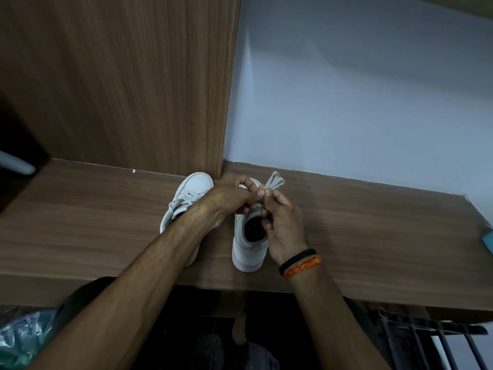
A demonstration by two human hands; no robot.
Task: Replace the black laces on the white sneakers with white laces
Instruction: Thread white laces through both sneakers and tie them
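Looping white lace [274, 180] above sneaker [246, 244]

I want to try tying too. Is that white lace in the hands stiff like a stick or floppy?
Probably floppy: the white lace bends into loops above the left hand and right hand pinching it. It looks flat and thin, so likely very light. It may slip from a loose pinch.

We see two white sneakers [249, 244] with white laces [274, 180] on a brown wood-grain shelf [373, 236], a pale blue wall [360, 102], and black and orange wristbands [300, 263].
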